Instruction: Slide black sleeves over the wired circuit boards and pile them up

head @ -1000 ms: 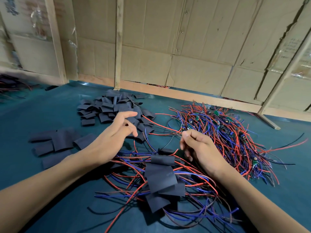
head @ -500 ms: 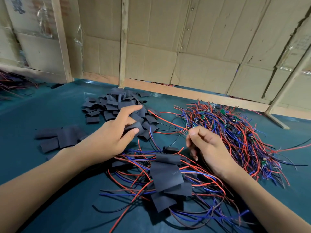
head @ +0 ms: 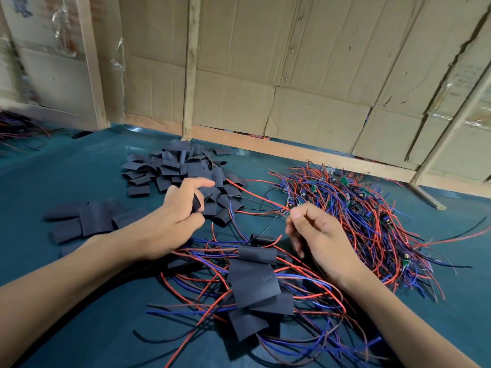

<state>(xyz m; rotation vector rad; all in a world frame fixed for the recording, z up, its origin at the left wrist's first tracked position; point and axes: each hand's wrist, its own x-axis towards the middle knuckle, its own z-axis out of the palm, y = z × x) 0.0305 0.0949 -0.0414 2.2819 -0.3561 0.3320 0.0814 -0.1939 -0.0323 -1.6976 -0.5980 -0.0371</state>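
Left hand grips a black sleeve; right hand pinches a red wire.

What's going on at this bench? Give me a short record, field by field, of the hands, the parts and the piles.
left hand: the left hand grips one black sleeve beside the loose heap of black sleeves
right hand: the right hand pinches thin wires that run from the unsleeved pile
unsleeved pile: tangle of red and blue wires with small green circuit boards, on the right
finished pile: sleeved boards with wires, nearest the person
surface: teal table cover
backdrop: cardboard wall
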